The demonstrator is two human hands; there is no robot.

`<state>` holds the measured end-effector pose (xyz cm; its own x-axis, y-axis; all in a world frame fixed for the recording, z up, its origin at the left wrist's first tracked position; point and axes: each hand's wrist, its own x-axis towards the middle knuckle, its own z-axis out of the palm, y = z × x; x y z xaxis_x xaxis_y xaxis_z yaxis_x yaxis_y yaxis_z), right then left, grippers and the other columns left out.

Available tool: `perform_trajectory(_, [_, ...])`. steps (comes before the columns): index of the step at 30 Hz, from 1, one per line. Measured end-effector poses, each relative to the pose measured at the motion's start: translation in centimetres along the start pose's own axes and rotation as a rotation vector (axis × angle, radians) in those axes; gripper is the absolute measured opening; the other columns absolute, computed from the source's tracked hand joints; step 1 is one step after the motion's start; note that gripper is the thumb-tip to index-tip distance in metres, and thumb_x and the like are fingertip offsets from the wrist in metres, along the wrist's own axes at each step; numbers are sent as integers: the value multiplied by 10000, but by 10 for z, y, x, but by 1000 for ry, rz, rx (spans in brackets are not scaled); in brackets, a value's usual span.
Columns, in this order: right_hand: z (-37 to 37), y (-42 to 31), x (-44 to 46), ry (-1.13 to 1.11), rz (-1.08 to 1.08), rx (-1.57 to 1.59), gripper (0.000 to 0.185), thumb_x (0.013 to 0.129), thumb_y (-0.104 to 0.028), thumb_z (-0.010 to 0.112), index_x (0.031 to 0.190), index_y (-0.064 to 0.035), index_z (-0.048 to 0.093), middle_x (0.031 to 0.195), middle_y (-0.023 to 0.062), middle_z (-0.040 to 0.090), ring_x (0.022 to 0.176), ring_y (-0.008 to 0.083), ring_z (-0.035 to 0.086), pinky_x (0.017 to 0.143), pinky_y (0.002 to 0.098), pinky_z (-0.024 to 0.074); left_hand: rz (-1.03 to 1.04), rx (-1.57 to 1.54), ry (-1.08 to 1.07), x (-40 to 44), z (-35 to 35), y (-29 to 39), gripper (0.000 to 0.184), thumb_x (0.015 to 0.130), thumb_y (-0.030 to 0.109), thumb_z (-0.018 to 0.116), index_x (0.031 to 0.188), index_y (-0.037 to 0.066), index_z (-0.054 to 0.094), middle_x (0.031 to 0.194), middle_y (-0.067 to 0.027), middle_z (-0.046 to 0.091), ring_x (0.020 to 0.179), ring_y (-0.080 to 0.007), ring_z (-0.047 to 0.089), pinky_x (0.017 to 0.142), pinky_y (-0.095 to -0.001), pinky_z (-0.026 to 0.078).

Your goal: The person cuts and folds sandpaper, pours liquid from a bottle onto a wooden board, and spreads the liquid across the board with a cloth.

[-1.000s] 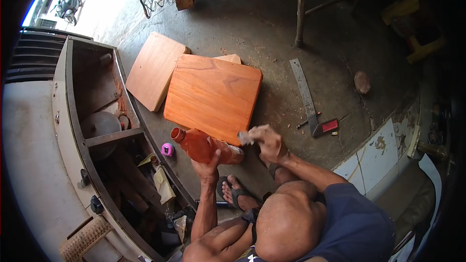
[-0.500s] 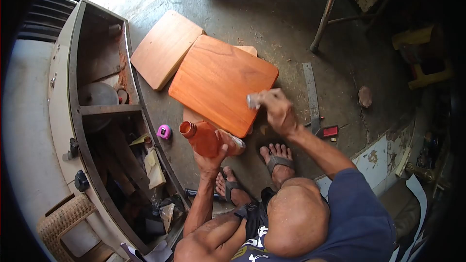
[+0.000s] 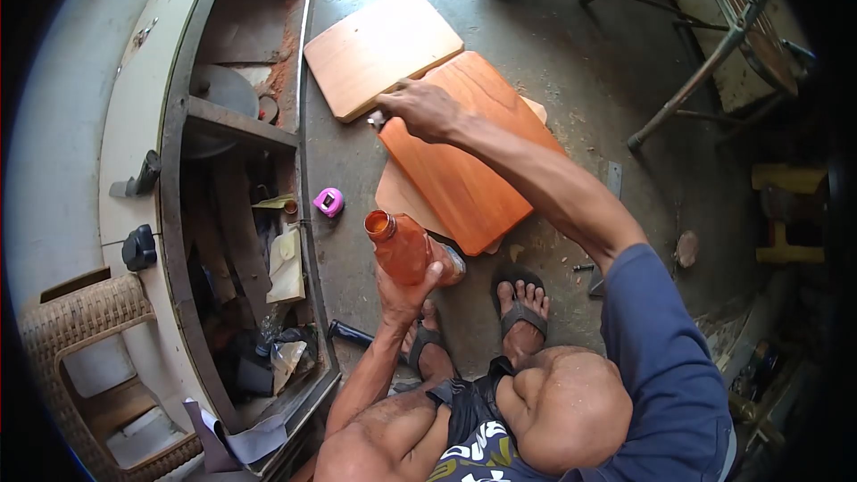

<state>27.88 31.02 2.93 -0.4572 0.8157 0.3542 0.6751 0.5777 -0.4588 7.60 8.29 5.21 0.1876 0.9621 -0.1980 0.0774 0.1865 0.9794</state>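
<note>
My left hand [image 3: 403,293] is wrapped round an uncapped bottle [image 3: 403,248] with reddish-orange liquid inside, tilted over the floor near my feet. My right hand [image 3: 421,111] is closed on a small greyish wad [image 3: 378,120] at the left edge of the orange-stained board [image 3: 482,156]. That board rests on other pale wood, part of which [image 3: 411,199] sticks out below it. A paler unstained board [image 3: 384,49] lies against its upper left side. My right forearm crosses over the stained board and hides part of it.
An open cabinet [image 3: 241,125] with discs and wood scraps stands at the left, a woven chair [image 3: 89,317] beside it. A pink tape measure [image 3: 328,202] lies on the floor. A metal-legged chair [image 3: 687,94] stands upper right; a metal ruler [image 3: 614,178] lies partly hidden by my arm.
My right hand has moved with the wad from the stained board's lower right edge to its left edge. The view has turned and shifted; my left hand still holds the bottle.
</note>
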Motion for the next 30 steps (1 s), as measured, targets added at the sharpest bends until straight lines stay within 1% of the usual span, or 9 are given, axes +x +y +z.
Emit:
perform_trajectory(4, [42, 7, 45, -175, -66, -106, 131, 951, -103, 551, 1010, -106, 668, 957, 109, 739, 1007, 317, 660, 833, 421, 553, 5, -131, 37, -3, -2, 7, 620, 818, 99, 797, 1336, 42, 464, 1145, -58, 602, 1070, -184, 619, 989, -370, 502])
perform_trajectory(5, [49, 9, 38, -117, -108, -26, 156, 935, -199, 586, 1032, -162, 702, 840, 184, 676, 929, 337, 684, 771, 454, 560, 16, -114, 66, -4, -6, 2, 616, 823, 105, 792, 1336, 44, 457, 1148, -58, 597, 1069, -182, 617, 987, -370, 503])
perform_trajectory(8, [30, -10, -18, -296, -131, -86, 138, 926, -231, 598, 994, -163, 697, 859, 165, 664, 881, 343, 677, 723, 465, 552, 23, -126, 102, -4, -13, -5, 623, 826, 125, 796, 1337, 40, 451, 1169, -59, 587, 1079, -179, 613, 994, -369, 499])
perform_trajectory(10, [20, -24, -84, -205, -281, -5, 123, 905, -217, 630, 1007, -164, 672, 901, 130, 658, 869, 334, 672, 719, 471, 544, 40, -124, 117, -5, -17, 1, 637, 824, 127, 803, 1344, 35, 446, 1165, -59, 589, 1081, -176, 613, 995, -366, 498])
perform_trajectory(12, [-16, -62, -149, -235, -409, -23, 214, 880, -168, 639, 1091, -137, 625, 980, 79, 674, 1012, 281, 648, 896, 415, 528, 54, -104, 128, -6, -25, -2, 652, 823, 130, 806, 1353, 33, 439, 1173, -61, 590, 1080, -176, 613, 993, -365, 499])
perform_trajectory(16, [-60, -99, -253, -430, -203, -17, 161, 848, -159, 643, 997, -98, 637, 1081, 34, 692, 1065, 214, 641, 940, 382, 521, 110, -139, 138, 0, -30, 4, 685, 820, 133, 814, 1377, 29, 430, 1204, -71, 596, 1091, -177, 614, 993, -359, 499])
perform_trajectory(22, [-28, -64, -153, -18, -116, -147, 190, 859, -68, 617, 1033, -119, 674, 1095, 12, 709, 1069, 219, 653, 960, 372, 520, 213, -37, 148, 22, -29, 13, 646, 824, 171, 814, 1363, 31, 487, 1236, -68, 592, 1135, -207, 608, 1042, -376, 471])
perform_trajectory(24, [-8, -44, -112, 34, -123, -173, 101, 901, -173, 603, 979, -130, 653, 1018, -7, 693, 1069, 209, 633, 968, 368, 499, 283, -95, 181, 30, -28, 28, 654, 824, 182, 812, 1373, 32, 489, 1262, -77, 581, 1165, -211, 594, 1055, -382, 461])
perform_trajectory(30, [-13, -30, -148, -195, -220, -233, 184, 908, -204, 597, 1080, -164, 651, 1042, -15, 692, 1079, 206, 621, 976, 368, 486, 289, -100, 249, 51, -51, 29, 650, 838, 160, 775, 1395, 25, 468, 1281, -74, 557, 1184, -216, 573, 1098, -387, 411])
